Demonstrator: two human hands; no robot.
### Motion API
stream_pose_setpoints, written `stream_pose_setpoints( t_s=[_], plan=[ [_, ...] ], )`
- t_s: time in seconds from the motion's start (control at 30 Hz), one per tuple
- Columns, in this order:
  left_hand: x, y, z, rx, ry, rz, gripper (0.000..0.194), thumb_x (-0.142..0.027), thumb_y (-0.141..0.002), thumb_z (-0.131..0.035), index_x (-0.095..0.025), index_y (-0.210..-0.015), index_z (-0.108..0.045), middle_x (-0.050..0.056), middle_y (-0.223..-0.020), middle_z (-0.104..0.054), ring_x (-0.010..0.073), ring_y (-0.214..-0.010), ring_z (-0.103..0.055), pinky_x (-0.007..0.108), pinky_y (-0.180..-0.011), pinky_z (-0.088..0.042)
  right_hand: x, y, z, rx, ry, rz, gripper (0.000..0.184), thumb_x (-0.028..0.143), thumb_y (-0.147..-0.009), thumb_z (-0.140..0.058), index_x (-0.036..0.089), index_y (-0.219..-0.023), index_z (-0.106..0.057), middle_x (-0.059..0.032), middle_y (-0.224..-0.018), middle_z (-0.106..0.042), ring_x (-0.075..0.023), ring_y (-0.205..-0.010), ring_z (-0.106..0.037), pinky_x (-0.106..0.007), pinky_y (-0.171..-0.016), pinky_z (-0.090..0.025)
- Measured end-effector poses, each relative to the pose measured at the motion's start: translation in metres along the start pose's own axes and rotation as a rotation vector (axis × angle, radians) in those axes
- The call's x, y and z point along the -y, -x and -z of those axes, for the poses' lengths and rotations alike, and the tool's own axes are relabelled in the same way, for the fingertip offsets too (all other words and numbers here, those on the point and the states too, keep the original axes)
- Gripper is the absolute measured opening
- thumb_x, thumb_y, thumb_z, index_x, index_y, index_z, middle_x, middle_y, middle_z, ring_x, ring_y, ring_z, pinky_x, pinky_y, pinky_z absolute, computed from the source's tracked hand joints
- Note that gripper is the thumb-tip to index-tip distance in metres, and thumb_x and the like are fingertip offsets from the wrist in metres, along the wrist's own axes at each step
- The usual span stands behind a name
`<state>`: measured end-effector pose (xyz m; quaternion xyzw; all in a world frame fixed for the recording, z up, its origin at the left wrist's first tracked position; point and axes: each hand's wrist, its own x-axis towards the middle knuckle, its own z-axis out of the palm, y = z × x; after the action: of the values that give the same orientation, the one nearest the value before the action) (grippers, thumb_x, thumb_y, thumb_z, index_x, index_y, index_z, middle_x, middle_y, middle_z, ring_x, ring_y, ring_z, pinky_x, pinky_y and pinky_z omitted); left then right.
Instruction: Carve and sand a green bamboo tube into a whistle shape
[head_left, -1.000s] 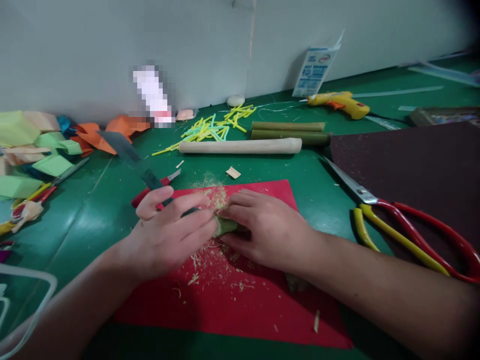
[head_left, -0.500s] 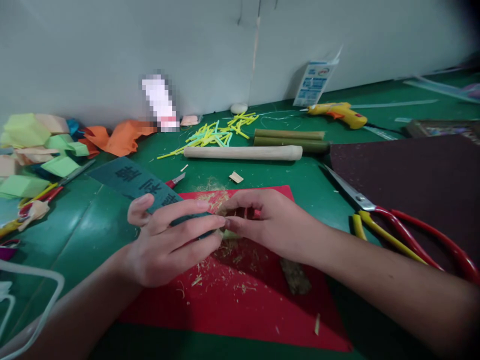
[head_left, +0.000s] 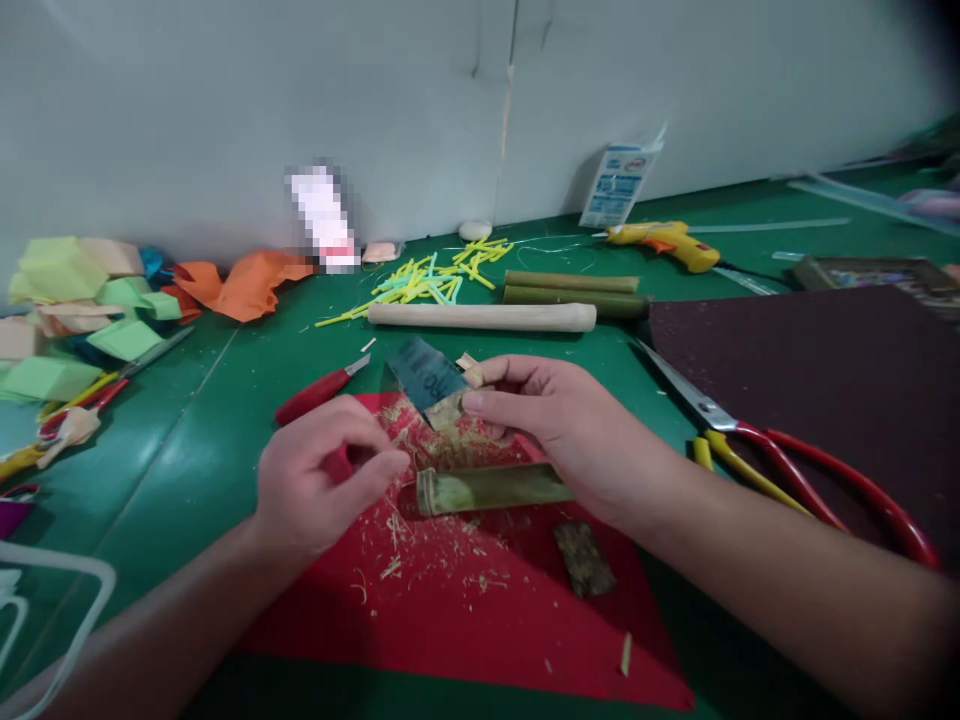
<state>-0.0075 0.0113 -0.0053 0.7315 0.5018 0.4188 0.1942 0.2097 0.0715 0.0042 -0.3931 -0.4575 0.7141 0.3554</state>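
Note:
My right hand (head_left: 551,410) pinches a piece of sandpaper (head_left: 427,380) between thumb and fingers. Its blue-green back with dark lettering shows on the left, and a dusty, worn part lies near my fingertips. Below it, a split green bamboo piece (head_left: 487,490) rests on the red sheet (head_left: 457,640), its right end partly behind my right hand. To the left, my left hand (head_left: 322,480) is loosely curled, thumb near the index finger, with nothing visible in it. Pale shavings (head_left: 420,440) are scattered over the sheet. A worn, dark sandpaper-like scrap (head_left: 585,558) lies at right.
A red-handled craft knife (head_left: 322,390) lies beyond my left hand. Large red-handled scissors (head_left: 750,430) are at right. Behind are a pale bamboo stick (head_left: 484,317), green bamboo pieces (head_left: 574,290), yellow strips (head_left: 427,280) and a yellow glue gun (head_left: 664,245). Folded paper (head_left: 60,310) is piled left.
My left hand has let go of the sandpaper and drawn back, fingers curling. The sandpaper is now in my right hand. The bamboo piece, mostly covered before, lies exposed on the sheet.

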Motion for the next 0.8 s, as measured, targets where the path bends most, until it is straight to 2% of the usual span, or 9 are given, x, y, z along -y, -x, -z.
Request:
stream_pose_setpoints(
  t_s=[0.1, 0.13, 0.2, 0.3, 0.43, 0.5, 0.6, 0.67, 0.8],
  plan=[
    [-0.003, -0.005, -0.013, 0.041, 0.346, 0.386, 0.023, -0.04, -0.078, -0.072, -0.019, -0.077, -0.067, -0.001, -0.064, -0.063, 0.0089, -0.05, -0.05, 0.022, -0.048, -0.037, -0.001, 0.002, -0.003, 0.044, -0.027, -0.014, 0.015, 0.03, -0.071, -0.074, 0.02, -0.079, -0.066, 0.0009, -0.071, -0.066, -0.0128, -0.061, -0.06, -0.028, -0.059, -0.05],
    [-0.004, -0.006, -0.016, 0.027, 0.463, 0.481, 0.028, -0.045, -0.075, -0.074, -0.018, -0.078, -0.067, -0.001, -0.062, -0.063, 0.0071, -0.046, -0.046, 0.02, -0.045, -0.034, -0.001, 0.003, -0.005, 0.059, -0.039, -0.011, 0.014, 0.029, -0.072, -0.074, 0.02, -0.08, -0.066, 0.0012, -0.07, -0.066, -0.0125, -0.06, -0.06, -0.028, -0.059, -0.051],
    [-0.008, -0.008, -0.022, -0.009, 0.65, 0.578, 0.037, -0.049, -0.07, -0.077, -0.016, -0.08, -0.067, 0.0, -0.063, -0.063, 0.0039, -0.042, -0.041, 0.018, -0.042, -0.03, -0.001, 0.004, -0.007, 0.076, -0.05, 0.017, 0.013, 0.026, -0.072, -0.073, 0.019, -0.08, -0.067, 0.0027, -0.068, -0.064, -0.0106, -0.058, -0.057, -0.026, -0.059, -0.049],
    [-0.016, -0.009, -0.024, -0.026, 0.846, 0.604, 0.037, -0.047, -0.069, -0.079, -0.014, -0.079, -0.066, 0.0, -0.064, -0.061, 0.0025, -0.044, -0.039, 0.016, -0.043, -0.029, 0.0, 0.004, -0.008, 0.061, -0.013, 0.073, 0.012, 0.024, -0.071, -0.074, 0.018, -0.079, -0.068, 0.0043, -0.064, -0.06, -0.0081, -0.055, -0.051, -0.022, -0.055, -0.044],
    [-0.021, -0.007, -0.025, 0.046, 1.035, 0.564, 0.028, -0.039, -0.072, -0.078, -0.016, -0.079, -0.064, -0.004, -0.057, -0.053, 0.0019, -0.043, -0.037, 0.015, -0.043, -0.029, -0.001, 0.004, -0.008, 0.067, -0.004, 0.078, 0.012, 0.026, -0.071, -0.074, 0.018, -0.079, -0.071, 0.0045, -0.064, -0.059, -0.0075, -0.054, -0.049, -0.023, -0.055, -0.043],
    [-0.021, -0.007, -0.027, 0.05, 1.051, 0.558, 0.027, -0.035, -0.072, -0.078, -0.017, -0.088, -0.066, -0.006, -0.054, -0.049, 0.0011, -0.043, -0.035, 0.014, -0.044, -0.028, -0.001, 0.004, -0.009, 0.102, -0.007, 0.082, 0.008, 0.025, -0.072, -0.073, 0.019, -0.077, -0.072, 0.0035, -0.066, -0.061, -0.0091, -0.059, -0.055, -0.024, -0.059, -0.047],
    [-0.021, -0.006, -0.029, 0.025, 1.025, 0.574, 0.042, -0.031, -0.072, -0.079, -0.019, -0.109, -0.065, -0.007, -0.055, -0.047, 0.0006, -0.043, -0.033, 0.014, -0.044, -0.027, -0.002, 0.005, -0.012, 0.149, -0.006, 0.072, 0.003, 0.023, -0.072, -0.073, 0.021, -0.073, -0.072, 0.0019, -0.072, -0.067, -0.0126, -0.07, -0.063, -0.026, -0.067, -0.051],
    [-0.021, -0.006, -0.029, 0.005, 0.999, 0.591, 0.052, -0.03, -0.071, -0.08, -0.021, -0.119, -0.061, -0.007, -0.057, -0.049, 0.0002, -0.043, -0.031, 0.014, -0.042, -0.025, -0.002, 0.005, -0.014, 0.159, 0.009, 0.033, 0.003, 0.023, -0.073, -0.073, 0.021, -0.075, -0.072, 0.0016, -0.073, -0.069, -0.013, -0.068, -0.065, -0.028, -0.066, -0.053],
    [-0.024, -0.005, -0.03, 0.012, 0.97, 0.613, 0.055, -0.027, -0.07, -0.079, -0.025, -0.121, -0.059, -0.009, -0.055, -0.046, -0.0001, -0.04, -0.026, 0.014, -0.039, -0.019, -0.001, 0.005, -0.015, 0.196, 0.102, -0.002, 0.007, 0.024, -0.075, -0.071, 0.02, -0.081, -0.074, 0.0003, -0.078, -0.072, -0.0135, -0.068, -0.066, -0.029, -0.068, -0.053]
  ],
)
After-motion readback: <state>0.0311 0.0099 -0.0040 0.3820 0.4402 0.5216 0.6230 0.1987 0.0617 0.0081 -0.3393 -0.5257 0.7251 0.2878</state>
